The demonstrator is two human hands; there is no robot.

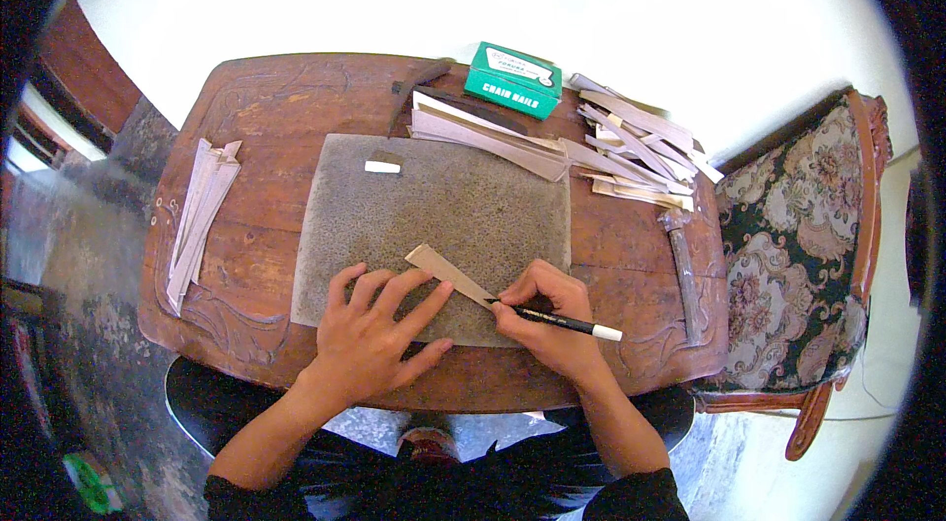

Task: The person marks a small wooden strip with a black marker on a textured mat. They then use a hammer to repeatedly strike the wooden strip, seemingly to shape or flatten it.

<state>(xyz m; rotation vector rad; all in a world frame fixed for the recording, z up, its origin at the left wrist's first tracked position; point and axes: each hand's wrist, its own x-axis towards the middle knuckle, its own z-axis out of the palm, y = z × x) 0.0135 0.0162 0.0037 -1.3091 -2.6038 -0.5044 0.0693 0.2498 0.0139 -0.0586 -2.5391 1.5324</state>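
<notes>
My right hand grips a black marker pen with a white end, its tip touching the narrow end of a tapered light-brown strip. My left hand lies with fingers spread, the index fingertip resting on the strip's near edge. Under the strip lies a grey speckled board on a carved wooden table. A small white piece sits on the board's far left part.
Tapered strips are stacked at the left, at the board's far edge and far right. A green box stands at the back. A hammer lies right; a dark curved tool lies behind the board. A floral chair adjoins the table.
</notes>
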